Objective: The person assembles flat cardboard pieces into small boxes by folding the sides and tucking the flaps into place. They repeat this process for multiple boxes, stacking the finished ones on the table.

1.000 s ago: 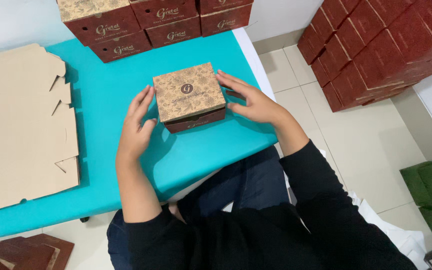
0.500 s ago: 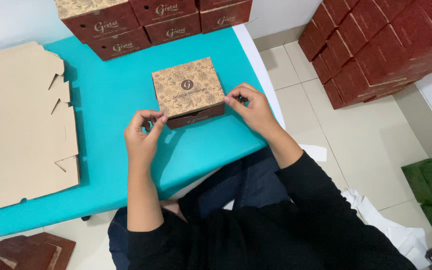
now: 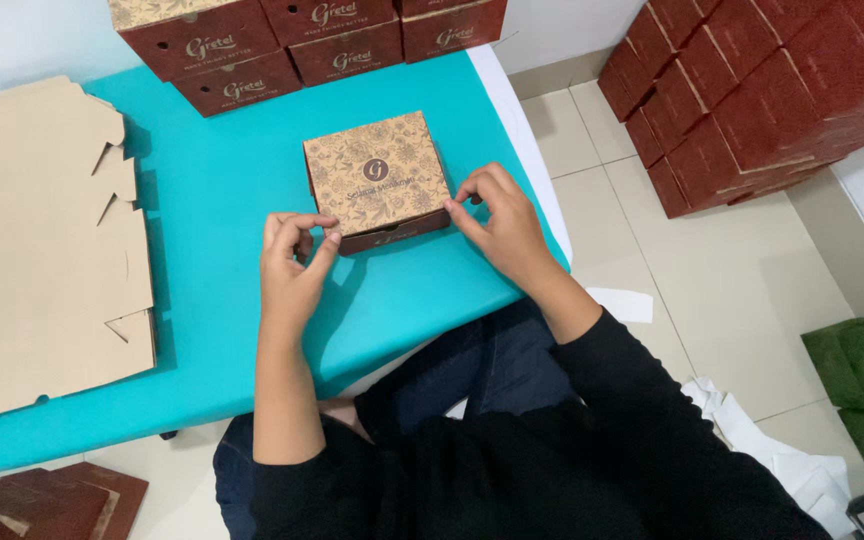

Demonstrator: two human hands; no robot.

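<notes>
**Both hands set at the front corners of a closed box**

A square cardboard box with a tan floral-patterned lid and dark red sides is seen lying closed on the turquoise table top, just above the middle of the view. The left hand is held at the box's 7 o'clock corner, the forearm rising straight from 6 o'clock with the wrist bent slightly inward. Its fingers are curled and the thumb is pressed toward the forefinger in a pinch at the front left corner; whether anything is gripped there cannot be told. The right hand is placed at the 4 o'clock corner, its black-sleeved arm reaching in from 5 o'clock. Its fingertips are bunched in a small pinch against the front right edge of the box.

A stack of flat, unfolded tan cardboard blanks is laid at 9 o'clock on the table. Finished dark red boxes are lined up at 12 o'clock, and more red boxes are stacked on the tiled floor at 2 o'clock.
</notes>
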